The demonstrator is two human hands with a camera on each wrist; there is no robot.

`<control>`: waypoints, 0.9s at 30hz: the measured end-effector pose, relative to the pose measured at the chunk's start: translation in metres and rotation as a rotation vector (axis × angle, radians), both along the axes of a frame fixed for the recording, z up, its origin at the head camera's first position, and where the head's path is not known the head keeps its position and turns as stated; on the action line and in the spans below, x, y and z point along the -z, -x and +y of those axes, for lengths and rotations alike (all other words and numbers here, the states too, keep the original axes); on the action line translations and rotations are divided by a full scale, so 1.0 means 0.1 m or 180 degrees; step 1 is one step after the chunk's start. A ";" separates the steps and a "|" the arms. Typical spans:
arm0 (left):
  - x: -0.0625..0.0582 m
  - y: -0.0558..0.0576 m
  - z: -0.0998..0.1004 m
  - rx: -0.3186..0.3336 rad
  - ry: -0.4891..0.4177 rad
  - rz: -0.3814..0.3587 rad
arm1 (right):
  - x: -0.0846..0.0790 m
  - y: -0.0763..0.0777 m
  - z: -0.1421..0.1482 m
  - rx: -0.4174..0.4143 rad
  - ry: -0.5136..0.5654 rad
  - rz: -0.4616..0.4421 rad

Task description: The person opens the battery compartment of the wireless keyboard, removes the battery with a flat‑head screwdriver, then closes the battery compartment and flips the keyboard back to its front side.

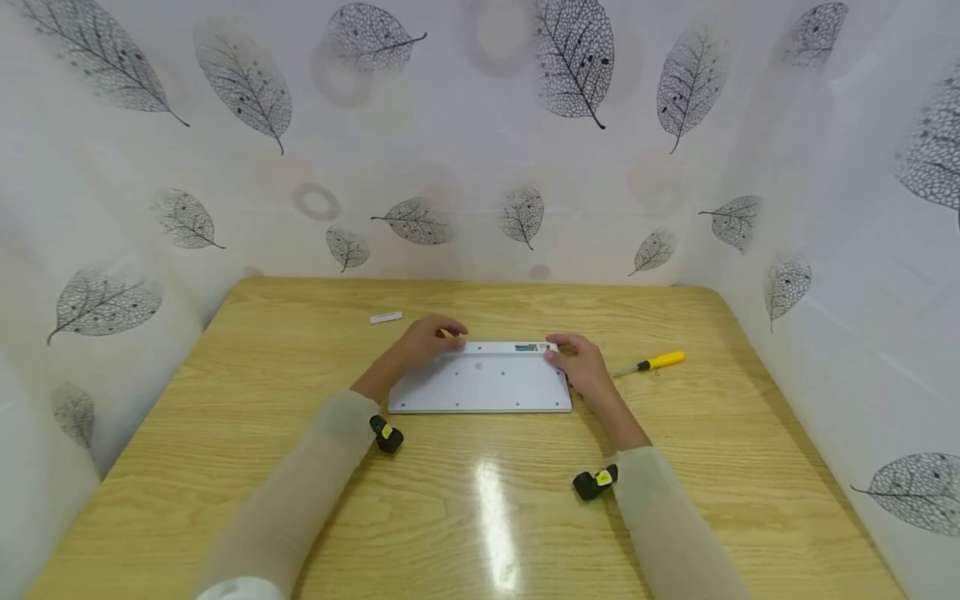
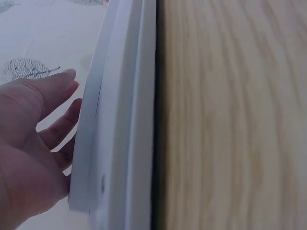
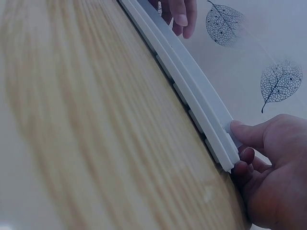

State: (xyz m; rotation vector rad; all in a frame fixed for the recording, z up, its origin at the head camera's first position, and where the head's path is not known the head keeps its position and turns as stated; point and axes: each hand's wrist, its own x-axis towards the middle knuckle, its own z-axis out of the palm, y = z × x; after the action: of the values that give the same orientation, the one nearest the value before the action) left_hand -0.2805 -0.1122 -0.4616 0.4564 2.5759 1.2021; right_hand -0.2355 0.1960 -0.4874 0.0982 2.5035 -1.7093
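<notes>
A white keyboard [image 1: 480, 385] lies with its underside up on the wooden table, screws dotting its back; key edges show below it in the right wrist view. Near its far right corner is an open slot [image 1: 527, 348] with something green inside, too small to make out. My right hand [image 1: 588, 367] grips that corner, thumb on top and fingers curled round the end, as the right wrist view also shows [image 3: 276, 167]. By the far left corner my left hand [image 1: 426, 340] rests against the raised back edge, fingers loosely bent and thumb apart from it [image 2: 36, 129].
A screwdriver with a yellow handle [image 1: 666, 360] lies right of the keyboard, beside the right hand. A small white strip [image 1: 386, 317] lies beyond the left hand. Leaf-patterned curtains [image 1: 420, 150] stand round the table's back and sides.
</notes>
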 end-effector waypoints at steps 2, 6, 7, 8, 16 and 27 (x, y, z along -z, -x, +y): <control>0.00 -0.01 0.07 0.0045 0.0029 0.0024 | 0.00 0.00 0.00 0.0003 -0.0001 0.0007; 0.02 -0.03 0.21 0.0133 0.0068 0.0052 | 0.00 0.00 0.00 0.0014 0.0012 0.0013; 0.03 -0.02 0.24 0.0146 0.0076 0.0051 | 0.00 0.00 0.00 0.0014 0.0005 0.0015; 0.05 -0.02 0.27 0.0155 0.0086 0.0058 | 0.00 0.00 0.00 0.0010 -0.0006 0.0021; 0.14 0.01 0.48 0.0178 0.0116 0.0189 | 0.01 -0.01 0.00 0.0002 -0.0029 0.0016; 0.09 -0.01 0.71 0.0174 0.0330 0.0370 | -0.01 0.00 -0.01 0.0028 -0.0033 -0.0020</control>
State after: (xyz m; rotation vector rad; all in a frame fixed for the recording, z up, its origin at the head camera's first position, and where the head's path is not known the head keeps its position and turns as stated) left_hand -0.2795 -0.0411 -0.4702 0.5860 2.6888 1.0470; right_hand -0.2351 0.1949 -0.4867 0.1154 2.5114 -1.6967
